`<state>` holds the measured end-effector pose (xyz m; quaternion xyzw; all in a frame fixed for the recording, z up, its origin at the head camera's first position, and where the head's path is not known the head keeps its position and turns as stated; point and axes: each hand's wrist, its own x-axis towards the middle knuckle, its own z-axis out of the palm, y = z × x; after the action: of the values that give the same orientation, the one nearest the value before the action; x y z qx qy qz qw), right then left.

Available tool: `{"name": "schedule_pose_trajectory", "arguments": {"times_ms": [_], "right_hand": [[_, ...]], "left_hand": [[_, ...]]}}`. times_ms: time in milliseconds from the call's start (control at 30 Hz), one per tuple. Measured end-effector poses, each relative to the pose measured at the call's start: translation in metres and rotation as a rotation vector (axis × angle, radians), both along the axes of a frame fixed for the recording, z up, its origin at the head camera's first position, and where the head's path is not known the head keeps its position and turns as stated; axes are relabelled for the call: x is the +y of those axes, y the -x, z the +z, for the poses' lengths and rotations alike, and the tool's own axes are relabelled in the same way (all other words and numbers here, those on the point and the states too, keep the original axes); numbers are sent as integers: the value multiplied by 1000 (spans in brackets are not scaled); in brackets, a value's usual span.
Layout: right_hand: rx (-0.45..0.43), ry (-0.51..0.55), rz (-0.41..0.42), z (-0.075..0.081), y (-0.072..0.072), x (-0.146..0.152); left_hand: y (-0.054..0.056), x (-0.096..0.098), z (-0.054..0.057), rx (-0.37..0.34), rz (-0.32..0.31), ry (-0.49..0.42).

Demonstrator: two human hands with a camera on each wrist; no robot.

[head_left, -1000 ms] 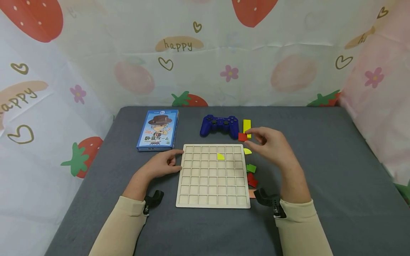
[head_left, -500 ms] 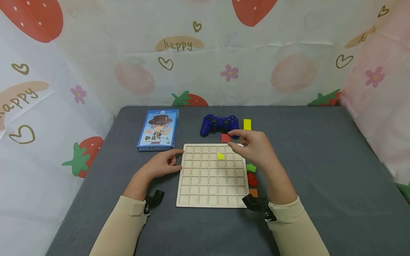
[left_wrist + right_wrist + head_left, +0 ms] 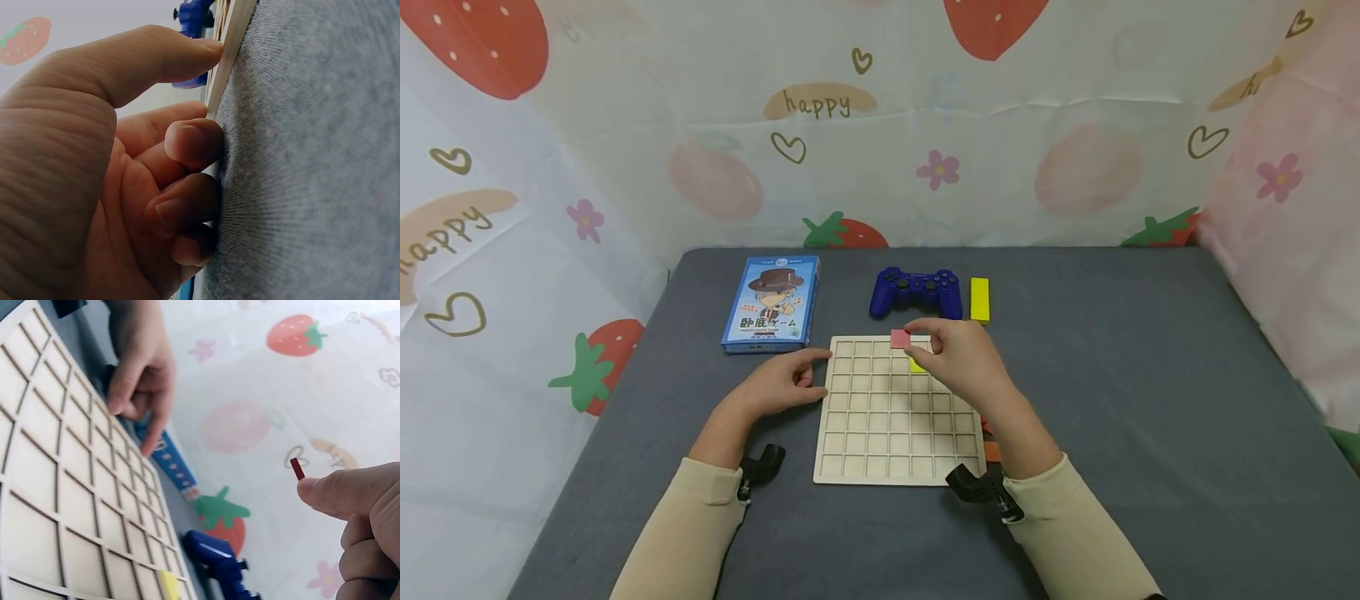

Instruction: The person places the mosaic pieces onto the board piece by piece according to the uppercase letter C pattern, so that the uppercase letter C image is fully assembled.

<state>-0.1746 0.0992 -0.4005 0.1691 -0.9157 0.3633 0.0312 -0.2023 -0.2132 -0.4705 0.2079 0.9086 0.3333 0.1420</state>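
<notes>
The right hand (image 3: 968, 358) pinches a red square tile (image 3: 899, 339) in its grip, raised over the far edge of the wooden grid board (image 3: 865, 425) and jutting from the fingertips toward the board's left side. The left hand (image 3: 782, 385), farther from the tile, grasps nothing, thumb and forefinger touching the board's left edge.

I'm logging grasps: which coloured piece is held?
The red square, in the right grip; the other red piece, orange piece and yellow strip lie on the table, a yellow piece on the board.
</notes>
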Motion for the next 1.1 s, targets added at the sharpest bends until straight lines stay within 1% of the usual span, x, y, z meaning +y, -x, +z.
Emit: {"name": "schedule_pose_trajectory", "arguments": {"times_ms": [167,467,633,867,1100], "right_hand": [[-34,-4,-11,-12,6,-6],[-124,-20,-20,-29,15,-11],[-139,-49,-23,-37,19,-12],[-167,-105,-7,-51,24,-12],[-195,-153,-15,-62,26,-12]], "left_hand": [[0,0,0,-2,0,-5],[0,-1,0,-5,3,-5],[0,-1,-1,-3,2,-6],[0,-1,0,-8,-2,-6],[0,0,2,-19,0,-8]]}}
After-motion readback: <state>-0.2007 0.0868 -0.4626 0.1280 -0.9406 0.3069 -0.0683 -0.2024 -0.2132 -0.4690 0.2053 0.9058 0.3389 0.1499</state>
